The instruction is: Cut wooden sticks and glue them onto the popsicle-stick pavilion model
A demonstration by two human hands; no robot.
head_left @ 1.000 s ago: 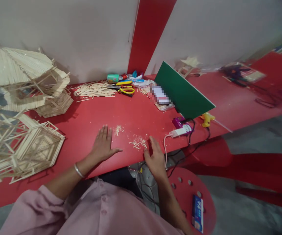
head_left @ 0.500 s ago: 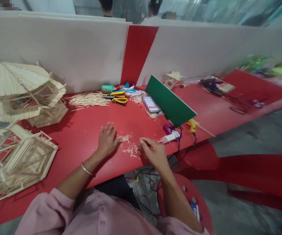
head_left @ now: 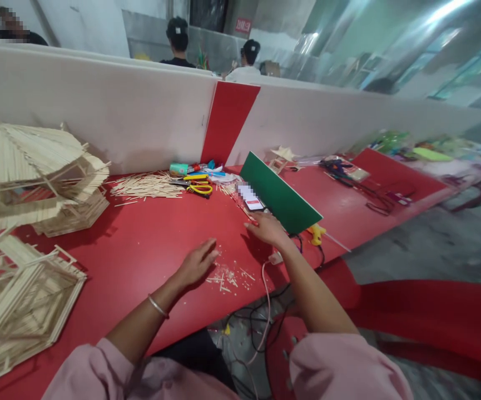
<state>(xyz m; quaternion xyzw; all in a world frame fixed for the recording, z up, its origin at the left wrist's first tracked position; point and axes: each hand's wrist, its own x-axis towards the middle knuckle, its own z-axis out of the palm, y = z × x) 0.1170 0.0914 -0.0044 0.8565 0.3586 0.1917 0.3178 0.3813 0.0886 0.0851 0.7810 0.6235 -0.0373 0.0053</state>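
Note:
My left hand (head_left: 198,264) rests on its edge on the red table (head_left: 148,233), fingers stretched out and holding nothing. Just to its right lies a scatter of small wood scraps (head_left: 226,278). My right hand (head_left: 267,229) reaches forward with fingers apart, close to the lower end of a phone (head_left: 250,198); whether it touches the phone I cannot tell. The phone's screen is lit, and a green board (head_left: 282,194) stands on edge behind it. A white plug (head_left: 275,258) with a pale cable shows beside my right forearm.
Wooden stick models (head_left: 35,166) stand at the left. Loose thin sticks (head_left: 146,186), yellow-handled pliers (head_left: 198,189) and a green roll (head_left: 178,168) lie along the white partition (head_left: 140,111). A yellow glue gun (head_left: 316,234) sits right of the board. People sit beyond the partition.
My right hand has moved from beside the scraps forward to the phone. My left hand has turned onto its edge beside the scraps. The view has tilted up.

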